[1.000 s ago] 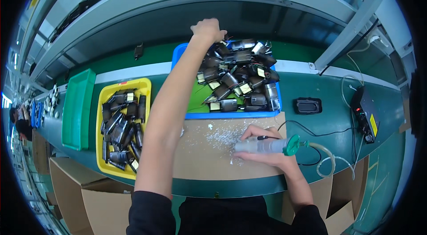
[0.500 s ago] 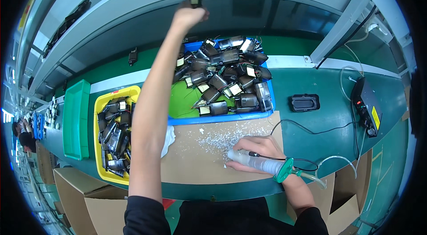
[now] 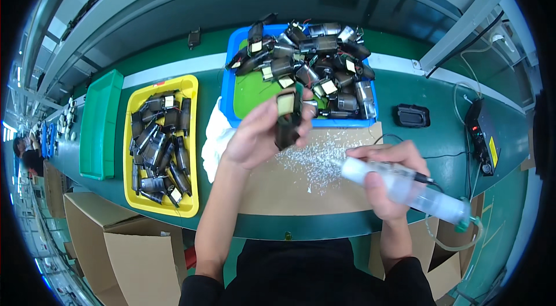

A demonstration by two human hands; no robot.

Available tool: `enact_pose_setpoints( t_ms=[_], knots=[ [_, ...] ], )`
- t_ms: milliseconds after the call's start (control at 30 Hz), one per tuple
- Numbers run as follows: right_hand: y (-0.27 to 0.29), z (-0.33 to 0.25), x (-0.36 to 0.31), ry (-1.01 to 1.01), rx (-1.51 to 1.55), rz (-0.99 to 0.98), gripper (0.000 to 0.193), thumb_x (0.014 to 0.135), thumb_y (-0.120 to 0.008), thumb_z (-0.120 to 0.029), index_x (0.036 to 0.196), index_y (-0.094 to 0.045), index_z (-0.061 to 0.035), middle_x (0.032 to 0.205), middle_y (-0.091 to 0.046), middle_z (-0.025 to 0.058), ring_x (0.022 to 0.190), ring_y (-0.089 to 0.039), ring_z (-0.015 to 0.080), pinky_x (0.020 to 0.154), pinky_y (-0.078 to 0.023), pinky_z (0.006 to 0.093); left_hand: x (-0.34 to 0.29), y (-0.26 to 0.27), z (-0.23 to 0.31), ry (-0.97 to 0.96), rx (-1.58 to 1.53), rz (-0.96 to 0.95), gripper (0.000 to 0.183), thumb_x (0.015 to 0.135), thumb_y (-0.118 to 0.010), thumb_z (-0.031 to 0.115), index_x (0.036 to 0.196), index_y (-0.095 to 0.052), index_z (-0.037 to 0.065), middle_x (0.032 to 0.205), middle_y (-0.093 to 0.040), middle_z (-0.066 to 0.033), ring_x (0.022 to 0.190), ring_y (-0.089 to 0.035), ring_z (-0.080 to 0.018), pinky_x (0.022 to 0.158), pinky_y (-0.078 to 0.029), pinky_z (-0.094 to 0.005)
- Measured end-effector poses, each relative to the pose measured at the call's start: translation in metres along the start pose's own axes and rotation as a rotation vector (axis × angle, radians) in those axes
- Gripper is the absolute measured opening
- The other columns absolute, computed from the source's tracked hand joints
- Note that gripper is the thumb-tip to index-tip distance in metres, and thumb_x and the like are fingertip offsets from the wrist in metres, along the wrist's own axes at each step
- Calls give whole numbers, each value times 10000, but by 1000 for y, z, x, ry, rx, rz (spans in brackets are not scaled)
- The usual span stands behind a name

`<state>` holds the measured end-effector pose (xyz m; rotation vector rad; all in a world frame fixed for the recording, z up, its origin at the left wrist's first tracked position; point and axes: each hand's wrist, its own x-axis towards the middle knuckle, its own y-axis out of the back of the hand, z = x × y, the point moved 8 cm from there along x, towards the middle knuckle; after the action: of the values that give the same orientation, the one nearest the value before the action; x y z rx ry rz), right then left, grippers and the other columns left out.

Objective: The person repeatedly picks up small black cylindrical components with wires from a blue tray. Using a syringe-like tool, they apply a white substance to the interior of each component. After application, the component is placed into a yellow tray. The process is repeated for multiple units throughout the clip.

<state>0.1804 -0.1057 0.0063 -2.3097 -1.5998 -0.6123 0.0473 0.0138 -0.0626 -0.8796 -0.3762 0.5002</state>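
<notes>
My left hand [image 3: 253, 135] is closed around a dark, translucent plastic housing with a cream-coloured pad [image 3: 285, 104], held up in front of the blue tray [image 3: 341, 123]. In my right hand [image 3: 387, 193] is a large clear dispensing syringe with whitish contents [image 3: 443, 207], lying slantwise. Its green cap and hose point to the lower right, its nozzle toward the housing, apart from it. A thin black stick-like piece with a cable lies along the barrel. Below both hands, many white specks [image 3: 318, 170] are scattered over a cardboard sheet [image 3: 269, 199]. Similar dark housings [image 3: 318, 45] are piled in the blue tray.
Left of the sheet are a white cloth [image 3: 215, 139], a yellow tray [image 3: 194, 132] holding several dark housings, and a green tray [image 3: 98, 132]. On the right stand a small black tray [image 3: 412, 115] and a black dispenser box [image 3: 477, 138] with hose and cables. A metal shelf frame spans the back.
My left hand has come back from the far shelf area toward me with the dark housing. My right hand has lifted the syringe off the sheet and moved it right.
</notes>
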Motion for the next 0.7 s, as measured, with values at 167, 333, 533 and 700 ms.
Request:
enact_pose_setpoints(
  t_ms=[167,333,533,700],
  knots=[
    [-23,-18,1,-11,67,-2,265,779,-686,-91,893,-474,22,878,-673,230,830,-685,263,741,-554,345,-16,-11,-20,87,71,-274,664,853,-632,383,1302,-385,-39,1059,-565,-132,869,-565,-191,713,-469,-306],
    [-37,-18,-2,-58,112,-30,263,796,-671,-94,873,-459,41,890,-665,249,885,-674,300,787,-544,380,-26,-1,-21,90,191,-74,735,724,-762,420,1190,-488,-76,1051,-590,-139,911,-600,-184,706,-481,-270],
    [-46,-16,-8,-149,18,-20,415,835,-674,-277,902,-367,-5,857,-639,293,840,-665,346,780,-545,440,-29,-1,-14,75,296,-84,734,675,-805,421,1151,-530,-65,1086,-590,-137,982,-591,-196,856,-448,-288],
    [-45,-20,-7,-23,-4,-11,315,796,-681,-151,849,-435,38,828,-658,262,830,-680,311,751,-553,384,-27,-6,-11,83,347,-121,720,653,-826,387,1139,-547,-65,1097,-593,-142,1020,-579,-210,909,-431,-322]
  ],
)
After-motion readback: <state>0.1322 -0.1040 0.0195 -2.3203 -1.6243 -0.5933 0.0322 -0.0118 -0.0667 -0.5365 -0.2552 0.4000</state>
